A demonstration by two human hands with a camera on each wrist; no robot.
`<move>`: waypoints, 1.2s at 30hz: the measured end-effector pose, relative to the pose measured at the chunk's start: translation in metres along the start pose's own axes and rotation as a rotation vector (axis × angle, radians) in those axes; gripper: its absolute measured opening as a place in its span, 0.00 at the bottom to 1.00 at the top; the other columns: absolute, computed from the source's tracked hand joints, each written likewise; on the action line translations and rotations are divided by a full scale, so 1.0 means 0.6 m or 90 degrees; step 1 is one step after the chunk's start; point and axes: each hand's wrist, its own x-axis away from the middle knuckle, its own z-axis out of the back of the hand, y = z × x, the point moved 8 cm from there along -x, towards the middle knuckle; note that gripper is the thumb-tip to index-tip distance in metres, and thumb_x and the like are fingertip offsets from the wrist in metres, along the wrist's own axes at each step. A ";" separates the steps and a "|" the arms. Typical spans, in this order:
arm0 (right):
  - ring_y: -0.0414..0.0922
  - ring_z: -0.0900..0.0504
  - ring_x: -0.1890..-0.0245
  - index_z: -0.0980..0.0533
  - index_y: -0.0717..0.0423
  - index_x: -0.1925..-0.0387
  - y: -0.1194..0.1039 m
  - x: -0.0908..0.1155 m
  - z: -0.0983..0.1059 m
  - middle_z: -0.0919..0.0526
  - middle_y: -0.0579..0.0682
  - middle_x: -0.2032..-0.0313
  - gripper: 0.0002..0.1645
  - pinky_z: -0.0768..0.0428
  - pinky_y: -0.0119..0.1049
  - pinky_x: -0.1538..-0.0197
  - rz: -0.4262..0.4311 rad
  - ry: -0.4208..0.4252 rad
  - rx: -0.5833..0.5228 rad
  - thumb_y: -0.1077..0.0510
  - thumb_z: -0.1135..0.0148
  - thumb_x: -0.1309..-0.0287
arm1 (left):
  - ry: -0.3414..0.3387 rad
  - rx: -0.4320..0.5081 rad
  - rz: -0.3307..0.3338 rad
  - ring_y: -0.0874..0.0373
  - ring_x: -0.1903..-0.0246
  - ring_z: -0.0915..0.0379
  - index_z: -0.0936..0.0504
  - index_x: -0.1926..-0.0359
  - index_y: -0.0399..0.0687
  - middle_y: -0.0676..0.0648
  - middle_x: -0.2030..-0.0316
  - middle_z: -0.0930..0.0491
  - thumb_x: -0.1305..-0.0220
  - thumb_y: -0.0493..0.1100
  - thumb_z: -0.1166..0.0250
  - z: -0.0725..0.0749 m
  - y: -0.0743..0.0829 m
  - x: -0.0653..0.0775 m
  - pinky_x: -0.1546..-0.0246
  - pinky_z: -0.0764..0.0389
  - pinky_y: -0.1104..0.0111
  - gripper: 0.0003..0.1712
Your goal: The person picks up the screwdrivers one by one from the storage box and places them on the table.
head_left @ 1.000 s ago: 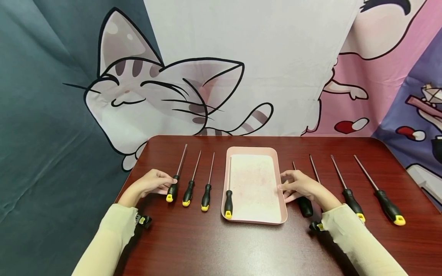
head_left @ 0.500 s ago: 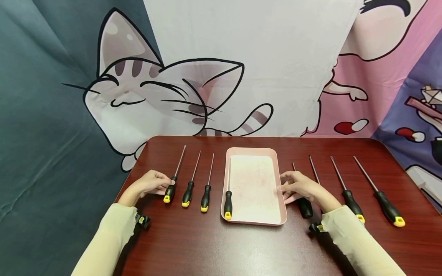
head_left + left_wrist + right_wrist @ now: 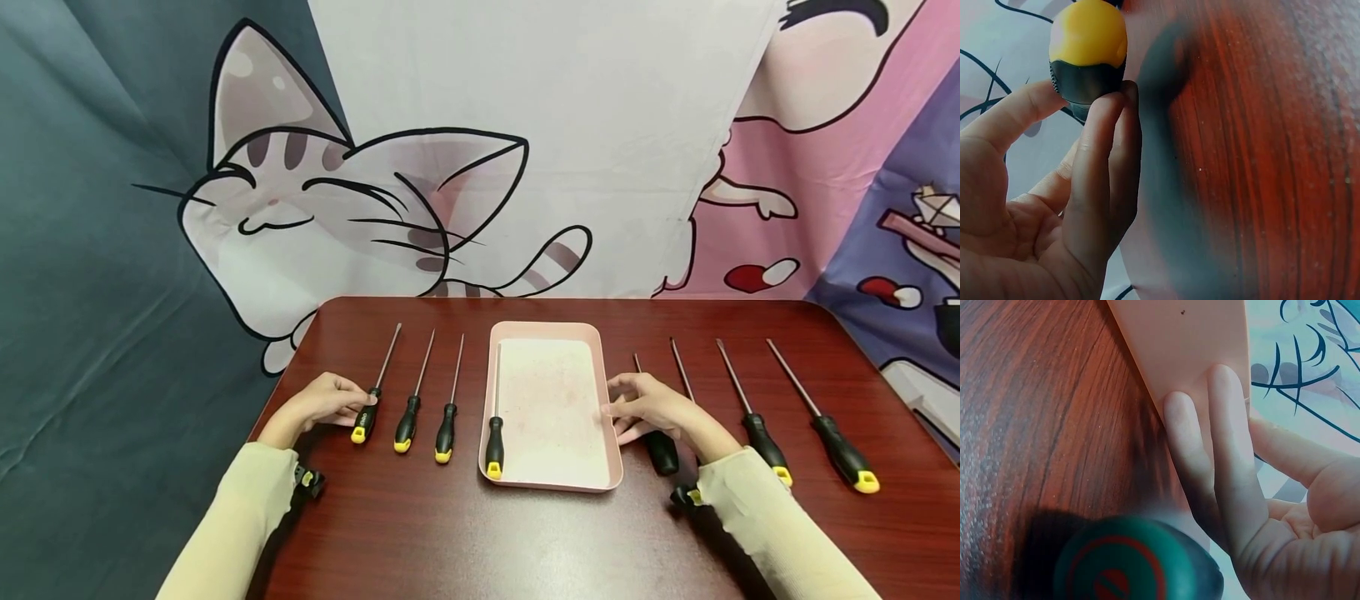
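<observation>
My left hand (image 3: 327, 400) pinches the black handle of a screwdriver (image 3: 364, 423) at the left end of a row. In the left wrist view, the yellow end of this screwdriver (image 3: 1088, 34) faces the camera between thumb and fingers. At mid-table lies a pink tray (image 3: 545, 330) with one screwdriver (image 3: 495, 446) along its left side. My right hand (image 3: 651, 406) grips the tray's right edge, thumb over the rim. Two fingers press the outer wall of the tray (image 3: 1185, 337) in the right wrist view. Below that hand lies a screwdriver (image 3: 663, 456), partly hidden.
Two more screwdrivers, one nearer my left hand (image 3: 406, 425) and one nearer the tray (image 3: 446, 435), lie left of the tray. To the right lie several more, including one at the far right (image 3: 843, 450). A printed cloth (image 3: 637, 125) hangs behind the brown table (image 3: 450, 533).
My left hand's screwdriver has shifted slightly left and toward me, apart from its neighbour. My right hand and the tray hold nearly the same place.
</observation>
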 end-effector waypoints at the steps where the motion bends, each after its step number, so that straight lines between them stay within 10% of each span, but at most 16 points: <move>1: 0.47 0.16 0.73 0.52 0.82 0.33 0.000 0.000 0.000 0.20 0.59 0.67 0.39 0.12 0.46 0.66 -0.001 0.001 0.001 0.70 0.42 0.34 | 0.003 -0.002 0.002 0.60 0.73 0.20 0.15 0.57 0.30 0.48 0.68 0.18 0.38 0.39 0.30 0.001 0.000 0.000 0.69 0.13 0.68 0.15; 36: 0.48 0.15 0.72 0.52 0.82 0.33 0.001 0.000 0.001 0.19 0.59 0.67 0.38 0.12 0.46 0.65 0.003 -0.003 -0.004 0.70 0.43 0.34 | 0.044 -0.056 -0.004 0.57 0.76 0.18 0.13 0.64 0.30 0.44 0.71 0.17 0.44 0.42 0.24 0.003 0.006 -0.001 0.71 0.13 0.65 0.16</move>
